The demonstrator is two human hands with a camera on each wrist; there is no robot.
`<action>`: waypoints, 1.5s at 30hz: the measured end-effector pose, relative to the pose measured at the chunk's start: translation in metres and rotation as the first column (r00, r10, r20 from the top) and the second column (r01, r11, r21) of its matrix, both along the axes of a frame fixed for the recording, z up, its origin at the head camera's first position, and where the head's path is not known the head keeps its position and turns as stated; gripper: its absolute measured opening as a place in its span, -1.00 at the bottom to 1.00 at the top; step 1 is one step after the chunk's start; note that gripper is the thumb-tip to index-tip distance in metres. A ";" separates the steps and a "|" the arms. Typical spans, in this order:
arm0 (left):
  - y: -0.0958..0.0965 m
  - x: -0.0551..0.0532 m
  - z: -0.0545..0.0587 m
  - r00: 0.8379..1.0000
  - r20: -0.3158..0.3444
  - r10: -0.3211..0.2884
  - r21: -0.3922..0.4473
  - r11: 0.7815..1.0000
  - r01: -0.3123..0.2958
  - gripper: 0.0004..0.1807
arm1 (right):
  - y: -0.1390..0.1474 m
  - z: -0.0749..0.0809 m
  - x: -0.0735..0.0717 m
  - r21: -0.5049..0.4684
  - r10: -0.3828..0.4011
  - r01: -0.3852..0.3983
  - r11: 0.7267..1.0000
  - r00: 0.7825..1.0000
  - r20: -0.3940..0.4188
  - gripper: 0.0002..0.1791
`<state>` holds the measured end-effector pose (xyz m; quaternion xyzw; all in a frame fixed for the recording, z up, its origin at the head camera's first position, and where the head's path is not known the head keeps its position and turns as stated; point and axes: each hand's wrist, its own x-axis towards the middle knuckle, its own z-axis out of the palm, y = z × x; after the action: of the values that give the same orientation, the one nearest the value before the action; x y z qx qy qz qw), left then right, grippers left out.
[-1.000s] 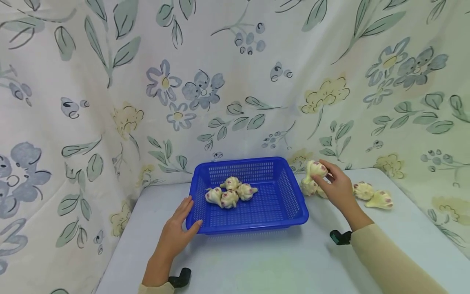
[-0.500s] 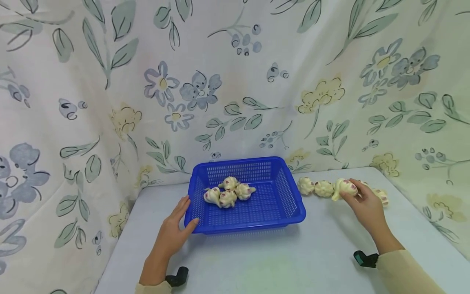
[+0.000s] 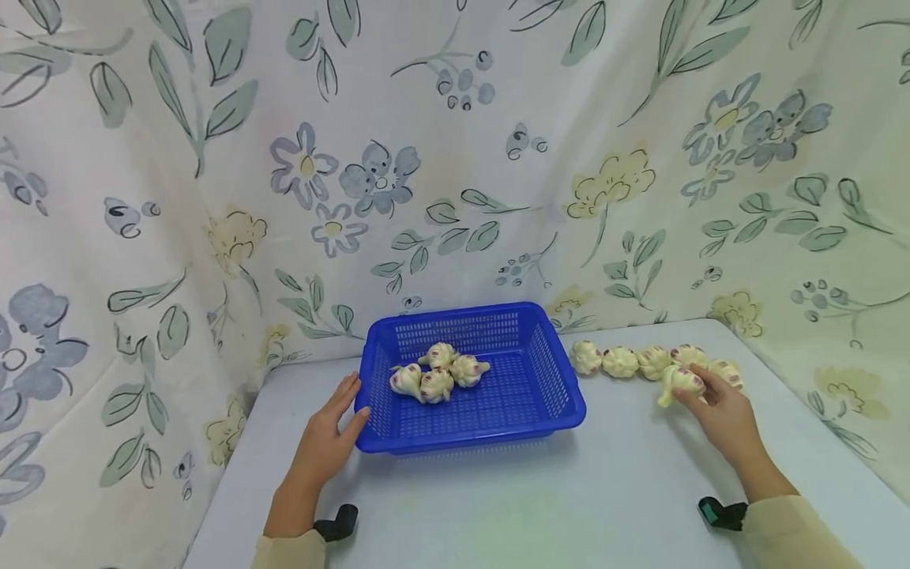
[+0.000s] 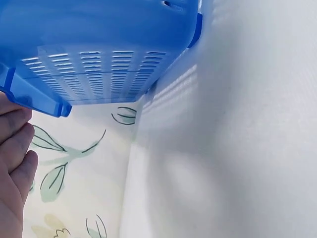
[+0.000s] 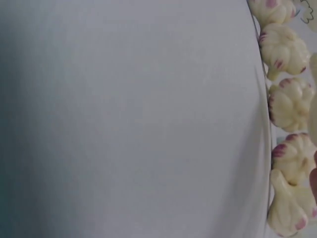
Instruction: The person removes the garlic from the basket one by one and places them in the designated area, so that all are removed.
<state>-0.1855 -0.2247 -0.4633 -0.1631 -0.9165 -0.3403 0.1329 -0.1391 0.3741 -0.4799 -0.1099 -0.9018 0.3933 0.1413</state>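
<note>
My right hand (image 3: 728, 419) pinches a garlic bulb (image 3: 684, 382) between thumb and fingers, its stem pointing left and down. This bulb overlaps the near side of a row of several more garlic bulbs (image 3: 621, 362) on the right of the table. In the right wrist view only slivers of the held bulb (image 5: 313, 116) and a fingertip (image 5: 314, 184) show at the right edge. A blue plastic basket (image 3: 472, 439) holds several bulbs (image 3: 437, 385) clustered in its left half. My left hand (image 3: 321, 442), fingers extended, touches the basket's left rim; its fingers (image 4: 17, 148) also appear in the left wrist view.
The white table (image 3: 498, 514) stretches in front of the basket and to both sides. Behind it hangs a floral cloth (image 3: 455, 158), which also runs down the left and right sides. Black wrist cameras (image 3: 337, 523) are strapped to both wrists.
My right hand has carried the garlic bulb rightward and lower from the row's left end to the front of its right part. The left hand stays at the basket rim. The view has shifted slightly.
</note>
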 end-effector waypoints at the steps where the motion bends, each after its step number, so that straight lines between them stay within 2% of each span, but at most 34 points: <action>1: 0.000 -0.001 0.000 1.000 0.001 -0.003 0.001 1.000 0.003 -0.38 | 0.002 0.000 0.000 0.017 0.007 -0.007 1.000 1.000 0.007 -0.22; 6: 0.003 -0.005 0.002 0.999 0.040 -0.011 0.007 1.000 0.010 -0.40 | 0.011 -0.004 -0.003 0.095 0.037 -0.041 0.995 0.999 0.040 -0.31; 11: 0.004 -0.006 0.001 0.997 0.076 -0.009 0.017 1.000 0.008 -0.44 | 0.017 -0.006 -0.006 0.131 0.047 -0.064 0.989 0.990 0.131 -0.25; 20: 0.005 -0.006 -0.002 0.998 0.069 0.001 0.003 1.000 -0.001 -0.44 | 0.020 -0.004 -0.012 0.156 0.018 -0.053 0.986 0.975 0.219 -0.15; 24: 0.005 -0.005 -0.002 0.998 0.063 0.004 -0.002 1.000 -0.004 -0.44 | 0.019 -0.004 -0.014 0.146 -0.001 -0.035 0.989 0.972 0.235 -0.17; 30: 0.006 -0.006 -0.003 0.998 0.067 0.004 0.018 1.000 -0.005 -0.44 | 0.015 -0.004 -0.018 0.166 -0.049 0.014 0.986 0.977 0.207 -0.19; 38: 0.006 -0.005 -0.002 0.998 0.058 0.003 0.035 0.999 -0.005 -0.45 | 0.010 -0.004 -0.023 0.187 -0.098 0.056 0.981 0.971 0.220 -0.09; 45: 0.006 -0.005 -0.001 0.998 0.063 0.006 0.033 0.999 -0.008 -0.46 | 0.008 -0.003 -0.025 0.185 -0.102 0.059 0.981 0.967 0.235 -0.05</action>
<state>-0.1905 -0.2184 -0.4647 -0.1471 -0.9150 -0.3598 0.1079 -0.1640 0.3824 -0.4833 -0.1811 -0.9383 0.2894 0.0548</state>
